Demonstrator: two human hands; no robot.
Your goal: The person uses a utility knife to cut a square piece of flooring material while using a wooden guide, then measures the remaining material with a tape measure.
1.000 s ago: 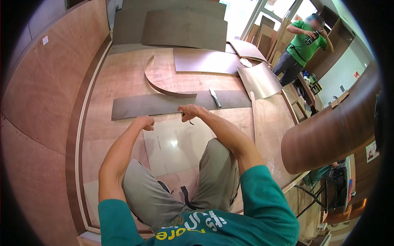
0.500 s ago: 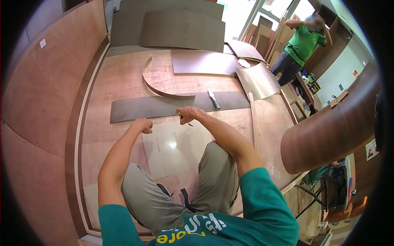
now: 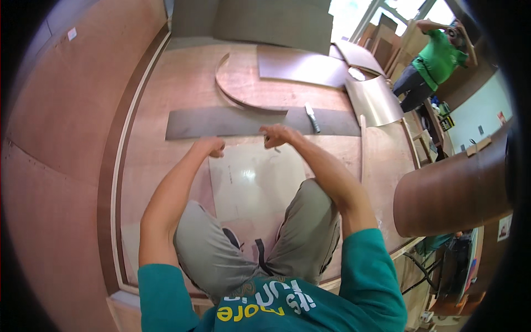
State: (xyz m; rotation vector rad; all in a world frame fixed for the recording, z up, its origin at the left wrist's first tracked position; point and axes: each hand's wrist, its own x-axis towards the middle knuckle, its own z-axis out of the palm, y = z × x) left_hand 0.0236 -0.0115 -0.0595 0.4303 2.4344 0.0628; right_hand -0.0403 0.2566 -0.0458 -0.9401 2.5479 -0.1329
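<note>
My left hand is closed just in front of a long dark grey-brown strip lying across the wooden surface. What its fingers hold, if anything, is hidden. Farther right, my right hand is curled at the strip's near edge, around something small and mostly hidden; a thin dark bit sticks out below the fingers. A putty knife with a dark handle and pale blade rests across the strip. Behind the strip, a narrow curved brown band stands on edge, one end over the strip. A pale glossy sheet lies under my hands, between my knees.
A curved wooden wall rises on the left. Large dark sheets and a flat panel lie at the back. A bent sheet and a big brown curved roll are on the right. Beyond stands a person in green, arms raised.
My view has shifted, so the board, strip and tools appear higher and farther right. Both hands stay closed near the strip's front edge, hardly moved against it.
</note>
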